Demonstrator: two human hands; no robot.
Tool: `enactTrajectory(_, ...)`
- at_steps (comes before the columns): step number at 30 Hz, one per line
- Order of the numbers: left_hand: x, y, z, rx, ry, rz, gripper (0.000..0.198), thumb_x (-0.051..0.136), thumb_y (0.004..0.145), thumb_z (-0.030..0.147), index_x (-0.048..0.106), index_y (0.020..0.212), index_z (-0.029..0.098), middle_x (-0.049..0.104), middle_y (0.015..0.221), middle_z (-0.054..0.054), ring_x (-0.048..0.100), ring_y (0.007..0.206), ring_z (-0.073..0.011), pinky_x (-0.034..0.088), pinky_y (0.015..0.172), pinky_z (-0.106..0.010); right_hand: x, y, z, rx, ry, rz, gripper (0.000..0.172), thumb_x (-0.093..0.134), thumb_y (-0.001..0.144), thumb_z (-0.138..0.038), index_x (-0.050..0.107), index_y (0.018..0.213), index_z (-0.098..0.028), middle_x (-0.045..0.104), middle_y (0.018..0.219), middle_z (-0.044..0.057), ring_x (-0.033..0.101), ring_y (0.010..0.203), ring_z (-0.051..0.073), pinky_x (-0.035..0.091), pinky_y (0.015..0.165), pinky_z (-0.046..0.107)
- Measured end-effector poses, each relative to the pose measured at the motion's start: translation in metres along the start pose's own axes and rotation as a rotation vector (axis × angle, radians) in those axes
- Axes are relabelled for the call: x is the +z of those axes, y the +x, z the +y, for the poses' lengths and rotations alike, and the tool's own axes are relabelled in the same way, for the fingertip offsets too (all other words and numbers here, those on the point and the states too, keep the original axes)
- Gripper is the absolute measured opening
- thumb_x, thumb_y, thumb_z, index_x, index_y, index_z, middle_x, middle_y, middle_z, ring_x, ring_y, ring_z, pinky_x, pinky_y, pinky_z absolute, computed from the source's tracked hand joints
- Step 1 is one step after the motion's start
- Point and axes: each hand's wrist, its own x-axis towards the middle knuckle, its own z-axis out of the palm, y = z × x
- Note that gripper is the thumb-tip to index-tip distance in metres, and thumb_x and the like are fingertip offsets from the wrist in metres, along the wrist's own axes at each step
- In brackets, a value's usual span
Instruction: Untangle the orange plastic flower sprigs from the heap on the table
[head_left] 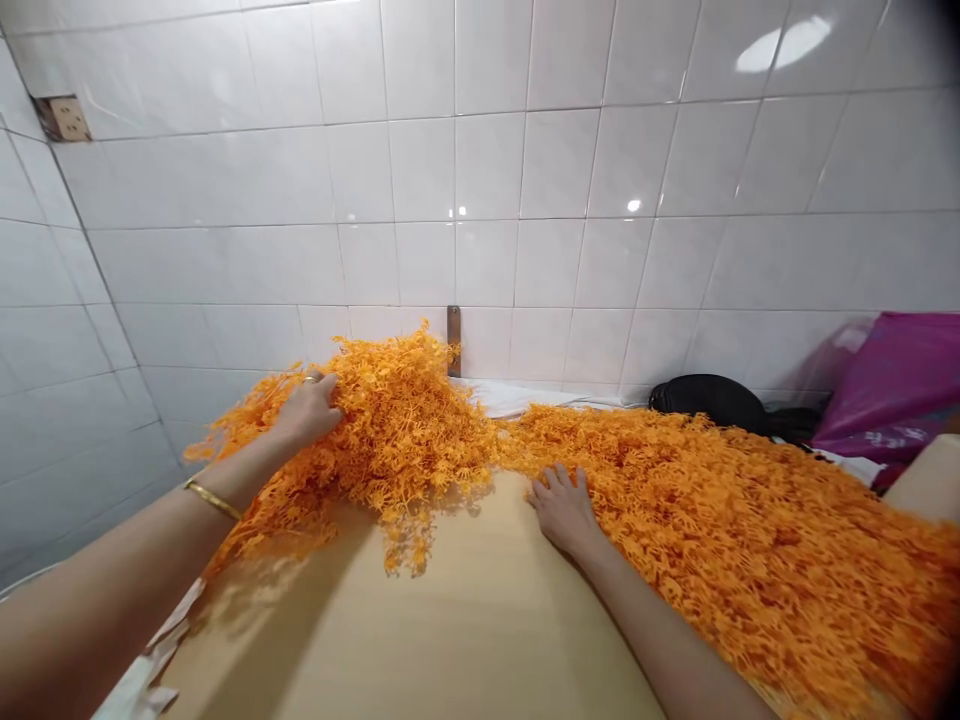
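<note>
A big heap of small orange plastic sprigs (720,520) covers the right half of a tan table (465,620) and runs back to the wall. My left hand (309,408) is closed on a raised bunch of the orange sprigs (397,430), lifted above the table's left side; it wears a ring, and a gold bangle (214,499) sits on the wrist. My right hand (564,508) lies flat with fingers apart at the near edge of the heap, touching the sprigs.
White tiled walls (525,200) close the back and left. A black object (712,398) and a purple plastic bag (900,385) lie at the back right. A metal bracket (454,340) stands on the wall behind the sprigs. White paper (142,680) hangs at the table's left edge.
</note>
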Motion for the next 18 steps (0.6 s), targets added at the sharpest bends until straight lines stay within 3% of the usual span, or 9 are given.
enactTrajectory(3,-0.005,-0.017,0.019,0.096,0.286,-0.066,0.036,0.051,0.061,0.020,0.049,0.098,0.017,0.040,0.119,-0.014,0.037,0.108,-0.0349,0.039,0.074,-0.040,0.001,0.006,-0.005,0.017,0.004,-0.010,0.028,0.037,0.082,-0.025,0.061,0.090,-0.015,0.051,0.110,0.015,0.032,0.112,0.032,0.010,0.091,0.053)
enactTrajectory(5,-0.010,-0.032,0.040,0.143,0.388,-0.056,0.045,0.049,0.062,0.018,0.046,0.108,0.015,0.031,0.128,-0.017,0.021,0.119,-0.0385,0.031,0.084,-0.049,0.002,0.009,-0.013,0.009,0.019,-0.028,0.028,0.040,0.081,-0.031,0.061,0.091,-0.015,0.050,0.111,0.015,0.033,0.111,0.033,0.012,0.090,0.053)
enactTrajectory(7,-0.012,-0.052,0.067,0.270,0.376,0.019,0.057,0.046,0.065,0.014,0.037,0.120,0.017,0.027,0.132,-0.016,0.009,0.125,-0.0349,0.018,0.092,-0.053,-0.001,0.012,-0.020,-0.006,0.033,-0.041,0.029,0.042,0.079,-0.035,0.060,0.093,-0.016,0.048,0.114,0.015,0.033,0.111,0.034,0.014,0.090,0.053)
enactTrajectory(9,-0.004,-0.072,0.097,0.500,0.287,0.021,0.065,0.046,0.067,0.019,0.026,0.128,0.024,0.022,0.137,-0.010,0.002,0.127,-0.0305,0.011,0.097,-0.050,-0.007,0.013,-0.024,-0.019,0.045,-0.045,0.029,0.042,0.079,-0.034,0.058,0.095,-0.017,0.047,0.116,0.015,0.032,0.112,0.033,0.016,0.090,0.051)
enactTrajectory(11,0.018,-0.088,0.124,0.683,0.224,-0.030,0.069,0.051,0.066,0.034,0.024,0.129,0.026,0.021,0.137,-0.011,-0.003,0.127,-0.0326,0.005,0.096,-0.053,-0.017,0.014,-0.025,-0.036,0.052,-0.048,0.027,0.041,0.080,-0.033,0.058,0.094,-0.017,0.047,0.115,0.014,0.032,0.112,0.032,0.018,0.090,0.048)
enactTrajectory(14,0.064,-0.094,0.149,0.734,0.247,-0.166,0.074,0.058,0.059,0.042,0.033,0.126,0.021,0.022,0.136,-0.016,-0.003,0.125,-0.0384,0.001,0.093,-0.059,-0.032,0.010,-0.025,-0.073,0.052,-0.062,0.025,0.042,0.079,-0.032,0.057,0.093,-0.018,0.048,0.111,0.013,0.032,0.111,0.031,0.017,0.091,0.047)
enactTrajectory(16,0.091,-0.086,0.154,0.639,0.257,-0.238,0.057,0.055,0.065,0.032,0.041,0.119,0.018,0.030,0.132,-0.018,0.009,0.124,-0.0376,0.012,0.092,-0.056,-0.040,0.004,-0.025,-0.112,0.055,-0.092,0.022,0.044,0.078,-0.032,0.058,0.089,-0.018,0.051,0.105,0.012,0.036,0.107,0.030,0.019,0.090,0.047)
enactTrajectory(18,0.106,-0.073,0.155,0.566,0.198,-0.265,0.039,0.046,0.072,0.020,0.048,0.111,0.017,0.044,0.120,-0.018,0.030,0.117,-0.0325,0.028,0.087,-0.046,-0.043,-0.001,-0.025,-0.160,0.062,-0.137,0.021,0.045,0.077,-0.032,0.058,0.086,-0.018,0.052,0.099,0.011,0.040,0.101,0.028,0.023,0.088,0.046)
